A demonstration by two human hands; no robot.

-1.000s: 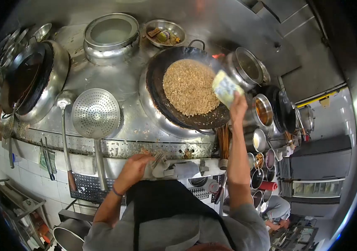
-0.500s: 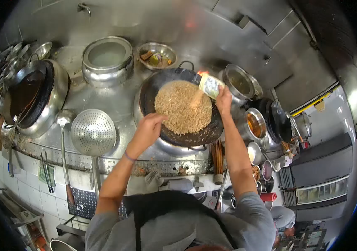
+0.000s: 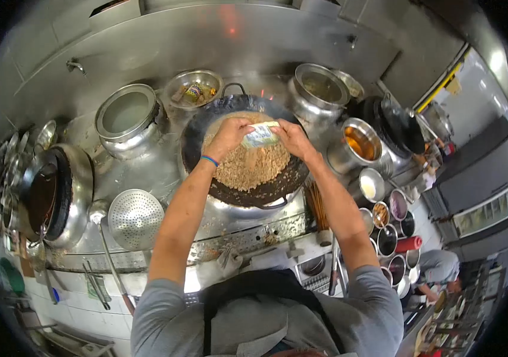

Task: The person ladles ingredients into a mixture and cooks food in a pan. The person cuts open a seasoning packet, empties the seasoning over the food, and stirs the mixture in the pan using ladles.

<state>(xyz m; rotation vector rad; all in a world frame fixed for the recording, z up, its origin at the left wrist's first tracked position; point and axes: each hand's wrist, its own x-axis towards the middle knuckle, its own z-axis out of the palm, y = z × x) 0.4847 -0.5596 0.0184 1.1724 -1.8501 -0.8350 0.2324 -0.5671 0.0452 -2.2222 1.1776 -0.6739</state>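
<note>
A small pale yellow-and-green seasoning packet is held between both my hands over the wok. My left hand is closed on its left end, and my right hand pinches the right end. Below them, a black wok holds a broad heap of brown, crumbly minced food. A faint light streak below the packet looks like falling powder. My hands and the packet cover part of the heap.
A perforated strainer and a long-handled ladle lie left of the wok. Behind are a lidded pot and a metal bowl. Several containers stand at right, near an orange-filled pot. Another person is at far right.
My left hand has risen from the wok's near-left side and taken hold of the packet too. My right hand has brought the packet leftward, over the heap's middle. The camera view has shifted.
</note>
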